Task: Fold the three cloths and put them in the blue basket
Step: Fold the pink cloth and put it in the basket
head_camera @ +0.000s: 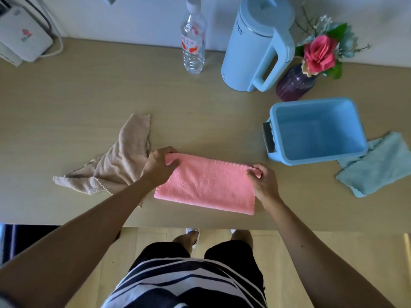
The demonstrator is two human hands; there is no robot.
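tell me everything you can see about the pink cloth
The pink cloth is a fluffy-looking towel with scalloped edges, folded into a long rectangle lying flat on the tan table near its front edge. The left hand pinches its far left corner and the right hand pinches its far right corner. Its left end lies beside the crumpled beige cloth; whether they touch is unclear.

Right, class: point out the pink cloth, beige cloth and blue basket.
pink cloth (204, 185): head view, middle of its folded top.
beige cloth (124, 158): head view, its crumpled middle.
blue basket (318, 157): head view, its near wall.
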